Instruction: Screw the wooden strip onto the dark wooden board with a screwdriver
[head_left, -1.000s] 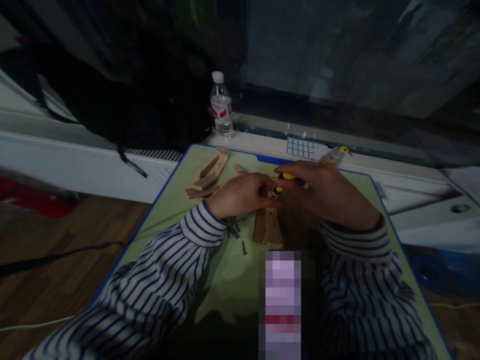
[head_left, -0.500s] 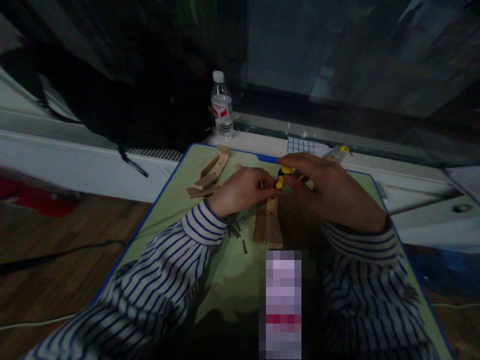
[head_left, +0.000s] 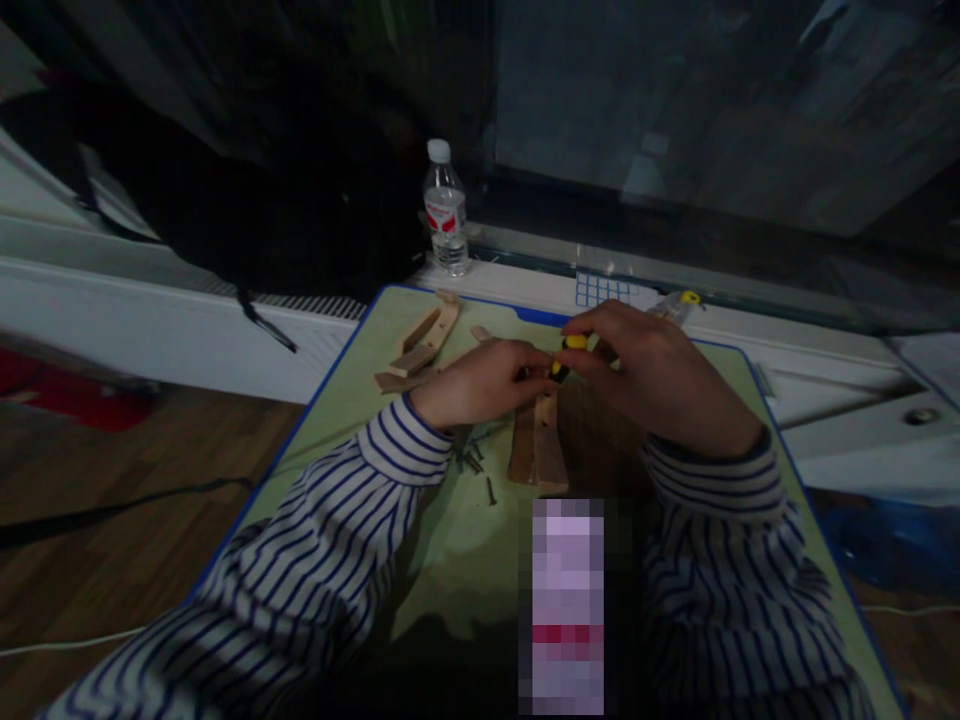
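Closest to us, a loose screw (head_left: 490, 491) lies on the counter (head_left: 442, 570), more screws (head_left: 471, 458) near the left sleeve (head_left: 405, 440); a careless sweep could scatter them! Beyond, drilled wood (head_left: 550, 450) runs up beneath the hands. Our right hand (head_left: 664, 385) has its grip closed on a yellow-and-black tool (head_left: 575, 342); our left hand (head_left: 480, 385) bunches beside it, holding what, we can't tell. Any tilt might slip the tool into those fingertips. Open room shows at the far-right corner; other wood pieces (head_left: 424, 340) crowd the far-left edge, short of the bottle (head_left: 445, 215).

Centre: small yellow-and-black tool (head_left: 575, 343); lower left and lower right: white fabric sleeves (head_left: 330, 540), navy-striped; mid-frame: pale-green rectangular counter (head_left: 337, 395), blue-edged.
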